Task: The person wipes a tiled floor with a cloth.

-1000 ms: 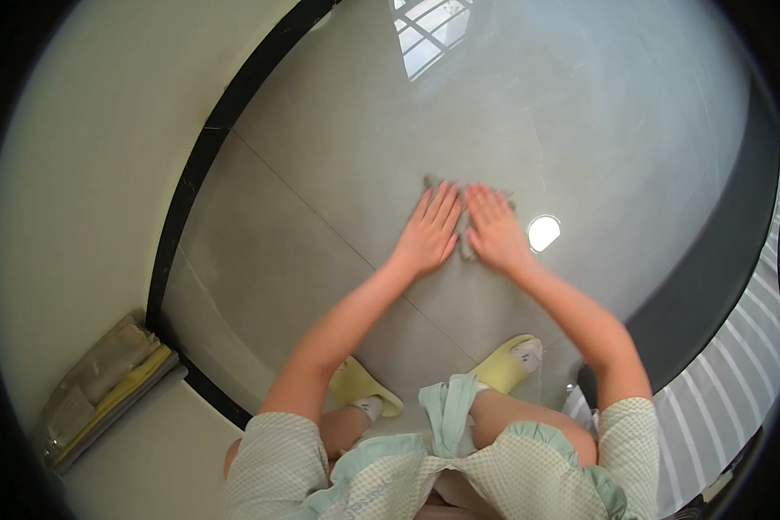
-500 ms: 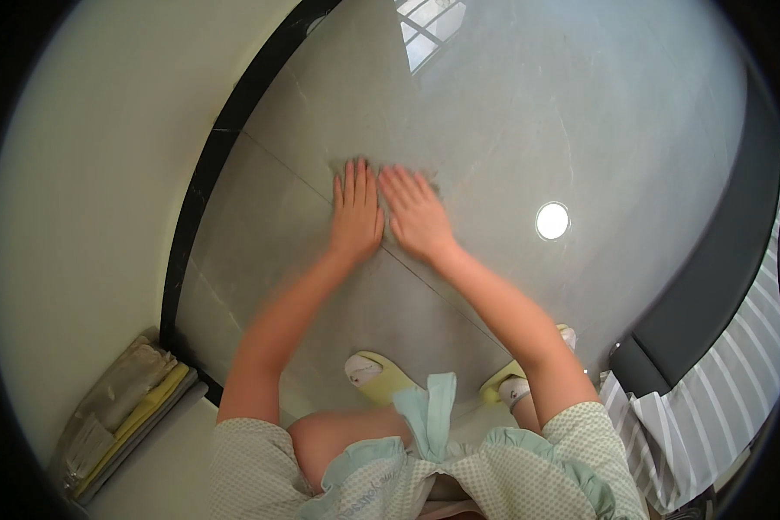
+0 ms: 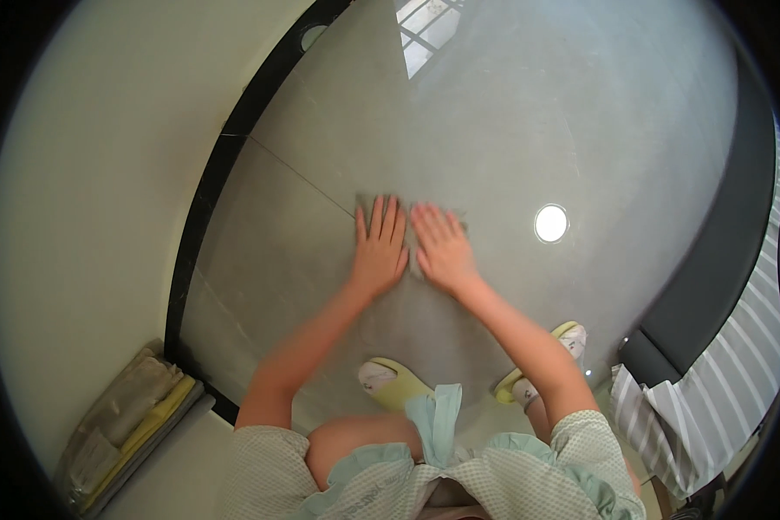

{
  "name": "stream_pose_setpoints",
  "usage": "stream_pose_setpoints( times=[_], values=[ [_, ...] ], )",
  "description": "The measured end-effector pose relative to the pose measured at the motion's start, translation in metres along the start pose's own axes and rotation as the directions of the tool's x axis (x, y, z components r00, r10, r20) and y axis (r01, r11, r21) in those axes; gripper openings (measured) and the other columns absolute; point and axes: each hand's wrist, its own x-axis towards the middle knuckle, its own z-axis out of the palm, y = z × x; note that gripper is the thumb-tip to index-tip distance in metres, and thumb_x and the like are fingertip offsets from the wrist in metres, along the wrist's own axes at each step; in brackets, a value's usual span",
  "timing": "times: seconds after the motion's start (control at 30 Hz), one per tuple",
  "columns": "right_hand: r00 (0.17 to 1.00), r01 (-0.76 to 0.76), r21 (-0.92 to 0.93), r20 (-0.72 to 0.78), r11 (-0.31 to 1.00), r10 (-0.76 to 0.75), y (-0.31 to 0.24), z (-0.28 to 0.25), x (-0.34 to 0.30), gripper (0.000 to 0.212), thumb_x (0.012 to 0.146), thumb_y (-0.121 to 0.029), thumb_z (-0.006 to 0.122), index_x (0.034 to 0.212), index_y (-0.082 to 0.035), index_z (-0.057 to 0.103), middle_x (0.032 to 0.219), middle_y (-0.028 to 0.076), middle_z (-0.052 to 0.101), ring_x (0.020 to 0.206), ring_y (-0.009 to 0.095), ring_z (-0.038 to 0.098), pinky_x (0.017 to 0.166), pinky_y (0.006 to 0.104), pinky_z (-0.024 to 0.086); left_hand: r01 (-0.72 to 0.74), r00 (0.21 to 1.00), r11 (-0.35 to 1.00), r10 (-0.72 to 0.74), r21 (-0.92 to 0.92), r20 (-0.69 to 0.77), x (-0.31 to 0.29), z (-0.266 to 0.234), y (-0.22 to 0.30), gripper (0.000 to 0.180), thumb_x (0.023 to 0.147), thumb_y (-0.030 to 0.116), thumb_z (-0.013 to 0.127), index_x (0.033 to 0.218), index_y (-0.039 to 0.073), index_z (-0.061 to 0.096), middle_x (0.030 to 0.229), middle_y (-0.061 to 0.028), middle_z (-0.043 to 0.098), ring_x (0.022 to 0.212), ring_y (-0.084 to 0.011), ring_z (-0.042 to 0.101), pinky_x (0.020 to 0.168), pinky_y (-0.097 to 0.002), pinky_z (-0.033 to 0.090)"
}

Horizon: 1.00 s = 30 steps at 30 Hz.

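My left hand (image 3: 380,256) lies flat with its fingers stretched forward, low over the glossy grey tiled floor (image 3: 494,139). Close beside it, my right hand (image 3: 445,247) is also flat, its fingertips slightly blurred. Under both palms is what looks like a thin grey cloth (image 3: 363,203), close to the floor in colour; only bits of its edge show by the fingers, and the hands hide the rest. Neither hand's fingers are curled round anything.
A black skirting (image 3: 201,204) runs along the pale wall at left. Folded grey and yellow cloths (image 3: 139,425) are stacked at lower left. My feet wear yellow slippers (image 3: 399,387). At right stands a dark bed frame (image 3: 711,251) with striped grey bedding (image 3: 719,407).
Both hands have slid nearer to me and somewhat to the right in the picture, still flat and side by side. The view has shifted slightly.
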Motion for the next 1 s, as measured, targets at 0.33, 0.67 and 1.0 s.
stream_pose_setpoints(
  times=[0.33,0.67,1.0],
  values=[
    [0.944,-0.217,-0.102,-0.273,0.971,0.183,-0.006,0.0,0.177,0.058,0.09,-0.024,0.046,0.144,-0.008,0.035,0.15,0.008,0.033,0.141,0.025,0.025,0.116,0.0464,0.015,0.14,0.963,0.97,-0.086,0.201,-0.256,0.132,-0.028,-0.116,0.066,0.09,0.03,0.051,0.147,0.006,0.027,0.155,-0.0118,0.021,0.143,-0.0335,0.016,0.111,-0.0623,0.011],
    [0.985,0.157,0.024,-0.069,0.987,-0.155,-0.056,0.024,0.13,0.056,0.09,-0.024,0.045,0.144,-0.009,0.036,0.15,0.007,0.033,0.14,0.024,0.027,0.114,0.0452,0.02,0.404,0.891,0.914,-0.383,0.043,-0.243,0.007,-0.007,-0.094,0.064,0.09,0.021,0.046,0.143,-0.008,0.023,0.152,-0.0262,0.016,0.142,-0.0438,0.012,0.113,-0.0586,0.009],
    [0.96,0.215,-0.007,0.186,0.977,-0.21,-0.026,-0.006,-0.048,0.058,0.091,-0.028,0.045,0.145,-0.009,0.035,0.152,0.005,0.032,0.141,0.022,0.027,0.115,0.0418,0.019,0.257,0.966,0.955,-0.258,-0.15,0.014,-0.079,0.04,0.051,0.074,0.079,0.02,0.052,0.138,-0.014,0.026,0.151,-0.03,0.017,0.141,-0.0452,0.012,0.113,-0.0586,0.011]
  ],
)
